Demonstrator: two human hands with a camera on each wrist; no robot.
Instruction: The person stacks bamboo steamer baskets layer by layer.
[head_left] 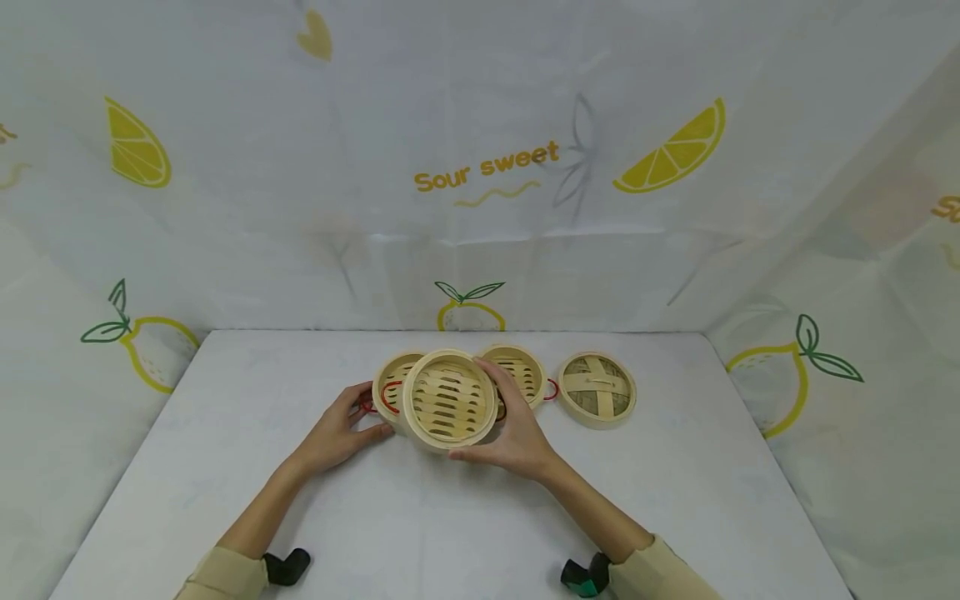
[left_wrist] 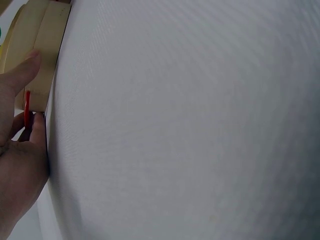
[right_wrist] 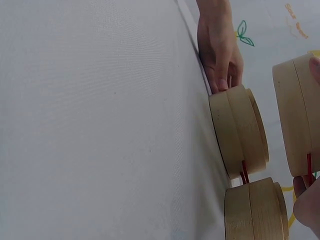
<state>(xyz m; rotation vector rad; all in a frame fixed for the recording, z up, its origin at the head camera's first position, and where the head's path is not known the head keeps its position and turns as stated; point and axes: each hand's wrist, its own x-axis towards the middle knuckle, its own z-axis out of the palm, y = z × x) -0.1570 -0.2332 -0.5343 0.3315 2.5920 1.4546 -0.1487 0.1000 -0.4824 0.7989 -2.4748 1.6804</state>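
Note:
My right hand [head_left: 517,435] grips a round bamboo steamer basket [head_left: 448,400] by its right side, thumb at the near edge and fingers at the far rim. In the right wrist view this basket [right_wrist: 295,110] hangs clear of the table, a red handle on its side. My left hand [head_left: 333,437] holds the left end of another steamer basket [head_left: 390,372] that stands on the table. Its thumb [left_wrist: 27,70] lies along the wooden wall and its fingers are beside the red handle [left_wrist: 27,110]. The lifted basket partly hides the standing one in the head view.
Behind my right hand stands a third steamer basket [head_left: 521,367] with a red handle. A woven bamboo lid [head_left: 597,389] lies to its right. White cloth covers the table [head_left: 450,542], and a lemon-printed curtain [head_left: 300,208] rises along the back and sides.

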